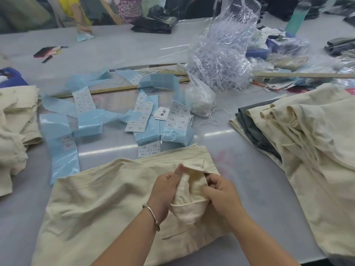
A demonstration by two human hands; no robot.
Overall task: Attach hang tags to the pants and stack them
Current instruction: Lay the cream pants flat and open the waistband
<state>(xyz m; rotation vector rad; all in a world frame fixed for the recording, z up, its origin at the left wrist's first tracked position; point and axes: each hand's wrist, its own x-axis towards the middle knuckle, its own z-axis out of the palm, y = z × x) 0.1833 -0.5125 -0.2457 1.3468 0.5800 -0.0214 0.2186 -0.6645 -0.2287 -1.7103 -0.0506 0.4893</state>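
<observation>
Pants: cream woven pants [99,204], coarse matte weave, soft creases, laid flat on the table directly under both hands; waistband end lifted and bunched at the hands.
Pocket lining: paler cream pouch [189,210], rounded bottom, stitched rim, pulled up between the two hands.
Left hand: left hand [165,191] closed on the left side of the bunched fabric, thumb extended upward and pressed on the waistband edge, fingers curled under; forearm entering from lower centre.
Bangle: thin silver metal bangle [152,215], round, worn on the left wrist.
Right hand: right hand [221,192] closed on the right side of the same fabric, fingers curled inward into the fold, knuckles up; hands close, separated only by the lining.
Hang tags: white printed paper tags [141,116], small rectangles in strips, scattered beyond the hands; one strip just past the far edge of the pants.
Backing strips: glossy light-blue plastic strips [57,143], folded and curled, mixed with the tags, ahead and left of the left hand.
Fasteners: clear crinkled bag [226,54] of thin white plastic tag pins, far ahead of the right hand; a smaller bag [199,98] of white string just in front of it.
Stack right: folded cream pants [317,135], layered edges, over a dark grey garment [249,125], right of the right hand.
Pile left: rumpled cream fabric [15,120], left of the left hand.
Table: smooth grey glossy table [249,169].
</observation>
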